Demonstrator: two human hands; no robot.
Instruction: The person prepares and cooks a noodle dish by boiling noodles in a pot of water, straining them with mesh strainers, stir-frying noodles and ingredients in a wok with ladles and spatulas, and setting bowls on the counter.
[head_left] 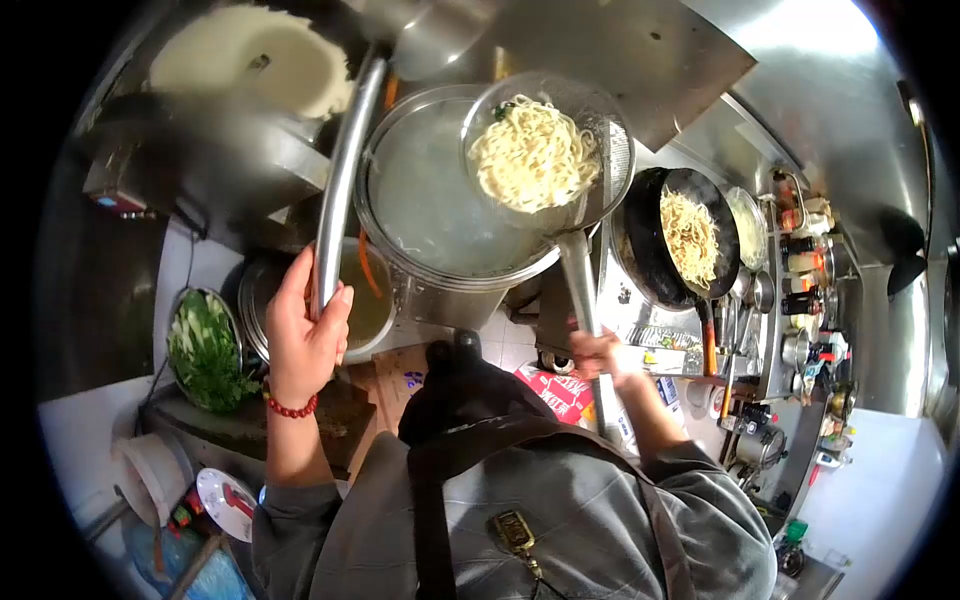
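A: Where to look first?

B: At the noodles (535, 155): heaped in the mesh strainer (619, 150), up over the right-hand rim of the big pot (470, 281)

A: Why there?

B: Probably to let drips run back into the cloudy water (420, 190). Only partly above it, though, with the strainer's right edge out past the pot's rim

A: Held how?

B: By the long handle, in the right hand (596, 352); somewhat blurred, but wrapped closed around the shaft. Gripped partway along rather than at the very end, likely for steadier control of a wet, heavy load

A: And in the left hand (312, 320)?

B: A shiny metal handle (350, 170), clasped near its lower end, with the thumb laid along it. Runs up beside the pot's left rim; cannot tell for sure what tool at the top. Perhaps held out there to clear the strainer's space

A: Further out?

B: Just beyond the strainer, to the right, a black wok (726, 235) with browned noodles (688, 238) inside, near the pot and so within easy reach. Past that, bottles (800, 265) crowded along the right-hand shelf, seemingly for quick grabbing. Off to the left, leafy greens (205, 350) by a dark ledge (335, 410), well apart from the wok
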